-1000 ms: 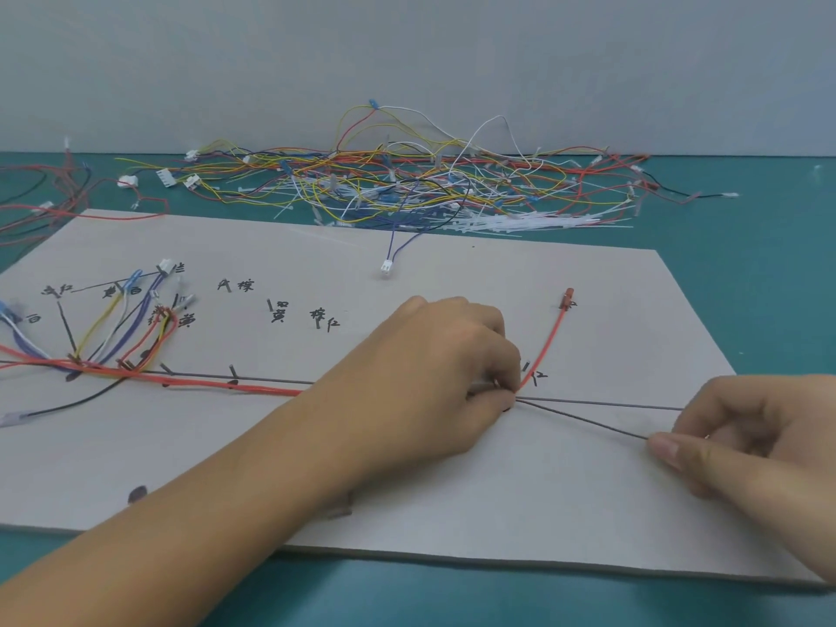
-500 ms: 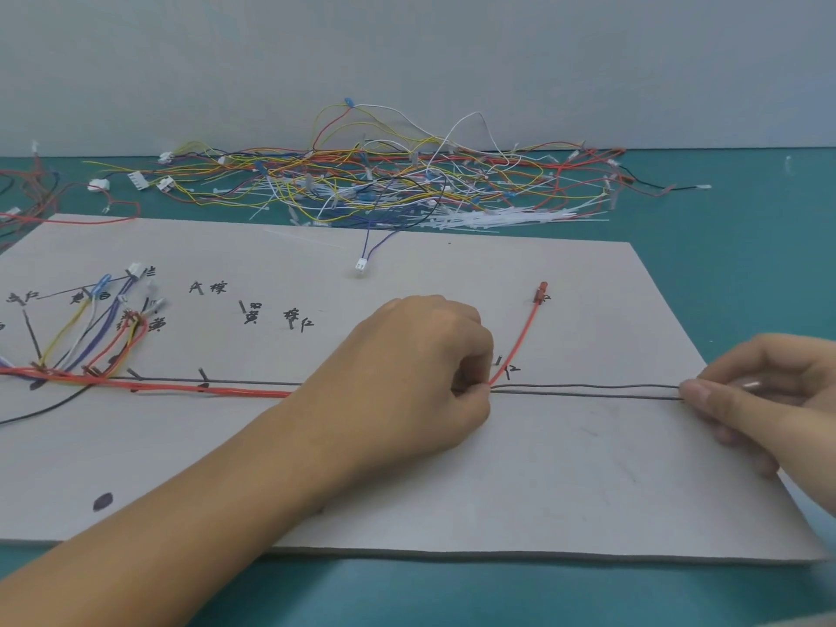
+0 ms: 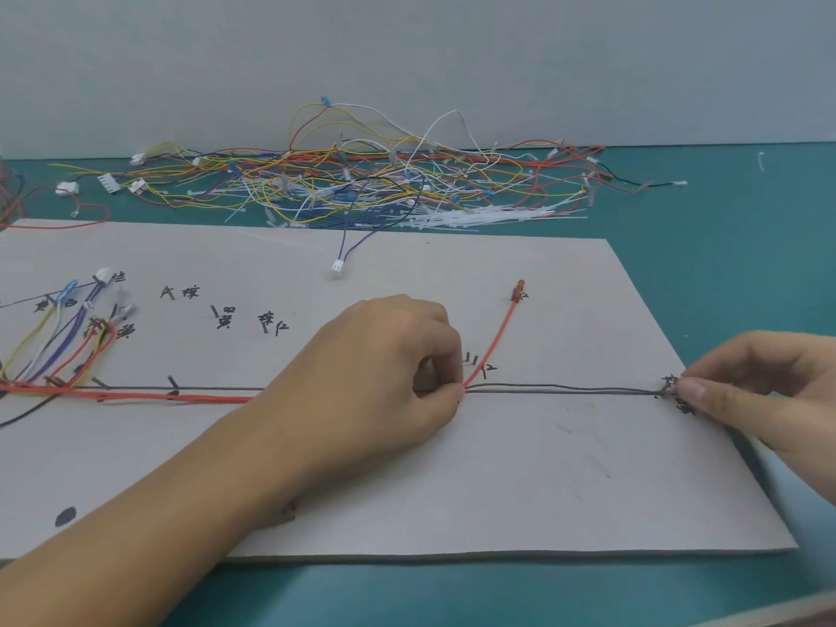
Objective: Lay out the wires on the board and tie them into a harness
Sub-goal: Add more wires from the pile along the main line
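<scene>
I am pinching the black wire (image 3: 565, 389) at both ends of its run. My left hand (image 3: 384, 368) is curling over it, thumb and forefinger clamping it together with the red wire (image 3: 491, 341) just where the red one is branching up to its mark. My right hand (image 3: 760, 391) is nipping the far end between thumb and forefinger at the scribbled mark near the right edge of the board (image 3: 452, 491). Between my hands the black wire is lying almost straight along the drawn trunk line.

On the left, a fan (image 3: 68, 337) of coloured wires is already sitting on its branches and joining the trunk, so I am judging the layout as partly done. Several labelled marks in the middle are waiting bare, and the pile (image 3: 362, 183) behind the board is holding plenty more wire. I am seeing no ties on the trunk. The white ties (image 3: 488, 217) are lying loose by the pile, so all the tying is yet to come.
</scene>
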`<state>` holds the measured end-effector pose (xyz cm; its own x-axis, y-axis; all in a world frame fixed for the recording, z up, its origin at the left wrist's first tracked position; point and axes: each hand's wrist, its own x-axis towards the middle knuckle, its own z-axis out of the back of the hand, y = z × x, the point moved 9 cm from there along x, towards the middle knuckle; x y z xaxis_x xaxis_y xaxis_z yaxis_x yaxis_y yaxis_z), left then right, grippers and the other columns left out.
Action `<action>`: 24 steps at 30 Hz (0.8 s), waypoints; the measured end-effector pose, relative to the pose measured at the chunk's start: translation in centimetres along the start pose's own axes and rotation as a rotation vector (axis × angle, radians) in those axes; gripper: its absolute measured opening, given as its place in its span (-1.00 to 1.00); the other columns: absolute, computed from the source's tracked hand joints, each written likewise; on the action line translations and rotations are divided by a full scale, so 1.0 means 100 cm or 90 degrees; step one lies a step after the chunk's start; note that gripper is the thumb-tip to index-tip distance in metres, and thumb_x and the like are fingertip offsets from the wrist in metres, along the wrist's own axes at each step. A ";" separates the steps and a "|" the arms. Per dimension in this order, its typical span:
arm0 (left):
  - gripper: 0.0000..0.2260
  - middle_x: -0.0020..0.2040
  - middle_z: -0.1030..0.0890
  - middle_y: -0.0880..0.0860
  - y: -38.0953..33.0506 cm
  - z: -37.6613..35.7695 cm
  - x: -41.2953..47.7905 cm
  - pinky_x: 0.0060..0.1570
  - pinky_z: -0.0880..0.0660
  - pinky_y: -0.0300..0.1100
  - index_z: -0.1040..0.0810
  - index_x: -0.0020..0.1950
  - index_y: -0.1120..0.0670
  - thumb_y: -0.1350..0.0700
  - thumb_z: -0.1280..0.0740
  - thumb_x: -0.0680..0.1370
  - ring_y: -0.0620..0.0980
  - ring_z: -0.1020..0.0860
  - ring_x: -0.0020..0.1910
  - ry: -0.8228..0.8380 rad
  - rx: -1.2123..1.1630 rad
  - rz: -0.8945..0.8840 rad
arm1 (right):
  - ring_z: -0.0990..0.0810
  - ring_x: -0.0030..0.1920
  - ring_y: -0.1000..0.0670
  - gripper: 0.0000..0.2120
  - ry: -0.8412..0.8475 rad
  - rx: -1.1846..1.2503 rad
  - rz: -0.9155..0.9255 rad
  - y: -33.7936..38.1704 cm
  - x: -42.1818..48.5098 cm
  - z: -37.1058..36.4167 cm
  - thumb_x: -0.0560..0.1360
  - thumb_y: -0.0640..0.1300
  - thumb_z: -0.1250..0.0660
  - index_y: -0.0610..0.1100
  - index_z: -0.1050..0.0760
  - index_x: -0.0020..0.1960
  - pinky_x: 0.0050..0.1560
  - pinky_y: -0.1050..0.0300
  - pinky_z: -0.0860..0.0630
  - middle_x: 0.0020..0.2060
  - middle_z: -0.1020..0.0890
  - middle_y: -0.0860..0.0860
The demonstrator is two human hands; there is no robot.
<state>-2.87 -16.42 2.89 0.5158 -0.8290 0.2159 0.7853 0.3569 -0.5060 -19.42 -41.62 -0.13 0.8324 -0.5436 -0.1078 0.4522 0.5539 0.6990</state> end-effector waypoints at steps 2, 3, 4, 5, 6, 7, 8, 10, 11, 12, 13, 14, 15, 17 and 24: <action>-0.91 -0.14 -0.60 -0.15 0.001 0.001 -0.002 -0.01 -0.49 -0.01 -0.63 -0.18 -0.08 0.06 -0.46 0.51 -0.09 -0.53 -0.04 0.000 0.002 0.000 | -0.58 -0.29 -0.02 -0.39 -0.056 -0.003 -0.020 -0.005 -0.002 0.008 0.15 0.58 -0.41 0.16 -0.72 -0.04 -0.26 -0.01 -0.50 -0.36 -0.63 0.03; -0.93 -0.12 -0.60 -0.16 0.001 0.001 -0.003 0.00 -0.49 -0.01 -0.65 -0.16 -0.08 0.06 -0.47 0.52 -0.09 -0.53 -0.03 -0.002 0.000 -0.002 | -0.62 -0.25 -0.01 -0.43 -0.072 0.018 -0.016 -0.006 -0.004 0.010 0.17 0.53 -0.44 0.15 -0.72 -0.03 -0.20 0.02 -0.53 -0.32 -0.67 0.04; -0.94 -0.11 -0.60 -0.16 0.001 0.002 -0.003 0.01 -0.49 -0.01 -0.66 -0.15 -0.07 0.06 -0.47 0.52 -0.09 -0.53 -0.02 -0.005 -0.004 -0.003 | -0.67 -0.21 0.02 -0.53 -0.079 0.049 -0.001 -0.004 -0.007 0.010 0.22 0.41 -0.48 0.13 -0.72 -0.02 -0.18 0.09 -0.58 -0.27 -0.72 0.05; -0.95 -0.10 -0.59 -0.16 0.002 0.002 -0.004 0.02 -0.50 -0.01 -0.66 -0.14 -0.07 0.06 -0.47 0.52 -0.09 -0.53 -0.02 -0.007 -0.011 -0.002 | -0.70 -0.17 0.04 -0.67 -0.091 0.067 0.014 0.001 -0.011 0.009 0.31 0.25 -0.50 0.12 -0.72 -0.01 -0.18 0.18 -0.63 -0.22 -0.74 0.06; -0.95 -0.09 -0.59 -0.15 0.002 0.002 -0.004 0.02 -0.50 -0.01 -0.67 -0.13 -0.06 0.07 -0.48 0.52 -0.09 -0.54 -0.01 -0.008 -0.019 -0.001 | -0.72 -0.15 0.05 -0.81 -0.109 0.064 0.036 0.001 -0.010 0.009 0.40 0.06 -0.50 0.12 -0.71 0.01 -0.19 0.23 -0.64 -0.18 -0.76 0.07; -0.95 -0.08 -0.58 -0.14 0.002 0.003 -0.004 0.02 -0.50 -0.01 -0.67 -0.13 -0.06 0.07 -0.48 0.52 -0.09 -0.55 -0.01 -0.009 -0.027 -0.001 | -0.74 -0.15 0.05 -0.80 -0.106 0.053 0.041 -0.001 -0.009 0.008 0.47 -0.12 -0.49 0.12 -0.70 0.04 -0.19 0.23 -0.65 -0.16 -0.76 0.07; -0.95 -0.08 -0.58 -0.13 0.003 0.003 -0.005 0.02 -0.51 -0.02 -0.67 -0.13 -0.05 0.08 -0.48 0.52 -0.09 -0.56 -0.01 -0.011 -0.033 -0.001 | -0.74 -0.17 0.05 -0.73 -0.104 0.035 0.043 -0.003 -0.008 0.007 0.49 -0.23 -0.48 0.12 -0.69 0.06 -0.18 0.20 -0.66 -0.15 -0.76 0.09; -0.95 -0.09 -0.58 -0.12 0.004 0.003 -0.005 0.00 -0.52 -0.02 -0.67 -0.13 -0.04 0.11 -0.49 0.51 -0.09 -0.57 -0.03 -0.013 -0.045 -0.004 | -0.75 -0.19 0.06 -0.72 -0.122 0.003 0.052 -0.002 -0.008 0.007 0.46 -0.18 -0.49 0.13 -0.68 0.09 -0.12 0.15 -0.66 -0.13 -0.76 0.13; -0.94 -0.10 -0.58 -0.12 0.004 0.003 -0.005 -0.01 -0.52 -0.02 -0.67 -0.13 -0.04 0.12 -0.49 0.51 -0.09 -0.57 -0.04 -0.012 -0.052 -0.004 | -0.75 -0.17 0.08 -0.73 -0.127 -0.005 0.046 -0.004 -0.008 0.007 0.43 -0.06 -0.49 0.15 -0.67 0.11 -0.09 0.10 -0.66 -0.11 -0.75 0.17; -0.94 -0.10 -0.58 -0.12 0.004 0.003 -0.006 -0.01 -0.52 -0.03 -0.67 -0.13 -0.04 0.12 -0.49 0.50 -0.09 -0.57 -0.04 -0.011 -0.057 -0.005 | -0.74 -0.14 0.10 -0.67 -0.127 -0.019 0.033 -0.008 -0.006 0.007 0.39 0.07 -0.46 0.18 -0.65 0.15 -0.11 0.03 -0.67 -0.08 -0.74 0.21; -0.94 -0.09 -0.58 -0.12 0.005 0.003 -0.007 -0.02 -0.52 -0.03 -0.67 -0.12 -0.04 0.13 -0.49 0.50 -0.09 -0.57 -0.04 -0.010 -0.060 -0.007 | -0.73 -0.13 0.12 -0.59 -0.129 -0.048 0.026 -0.012 -0.004 0.007 0.35 0.17 -0.42 0.22 -0.63 0.19 -0.17 -0.03 -0.67 -0.06 -0.73 0.25; -0.94 -0.09 -0.58 -0.12 0.005 0.004 -0.007 -0.03 -0.52 -0.03 -0.67 -0.11 -0.04 0.12 -0.49 0.50 -0.09 -0.57 -0.04 -0.009 -0.061 -0.009 | -0.73 -0.13 0.12 -0.54 -0.134 -0.087 0.020 -0.018 -0.001 0.007 0.33 0.22 -0.39 0.25 -0.60 0.23 -0.23 -0.08 -0.68 -0.03 -0.72 0.28; -0.94 -0.08 -0.58 -0.13 0.005 0.004 -0.008 -0.03 -0.52 -0.04 -0.68 -0.09 -0.05 0.11 -0.49 0.50 -0.10 -0.57 -0.04 -0.009 -0.061 -0.011 | -0.71 -0.16 0.12 -0.51 -0.134 -0.119 0.010 -0.025 0.002 0.007 0.33 0.24 -0.37 0.29 -0.57 0.26 -0.28 -0.07 -0.68 -0.04 -0.71 0.30; -0.93 -0.07 -0.57 -0.14 0.006 0.006 -0.009 -0.04 -0.52 -0.05 -0.68 -0.07 -0.07 0.09 -0.50 0.50 -0.10 -0.57 -0.05 -0.008 -0.064 -0.016 | -0.67 -0.25 0.12 -0.51 -0.144 -0.182 -0.008 -0.034 0.006 0.012 0.34 0.26 -0.34 0.37 -0.51 0.29 -0.41 0.07 -0.65 -0.15 -0.70 0.31; -0.87 -0.04 -0.56 -0.19 0.011 0.008 -0.010 -0.05 -0.48 -0.24 -0.68 -0.01 -0.09 0.11 -0.51 0.50 -0.14 -0.56 -0.03 0.014 -0.071 -0.023 | -0.49 -0.55 0.04 -0.44 -0.164 -0.148 0.004 0.008 -0.003 0.007 0.27 0.17 -0.20 0.41 -0.49 0.27 -0.66 0.15 -0.43 -0.40 -0.62 0.13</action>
<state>-2.28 -14.81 2.81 0.4794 -0.8501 0.2180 0.7598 0.2777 -0.5878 -19.53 -41.44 0.97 0.7402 -0.6651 0.0989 0.5335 0.6704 0.5156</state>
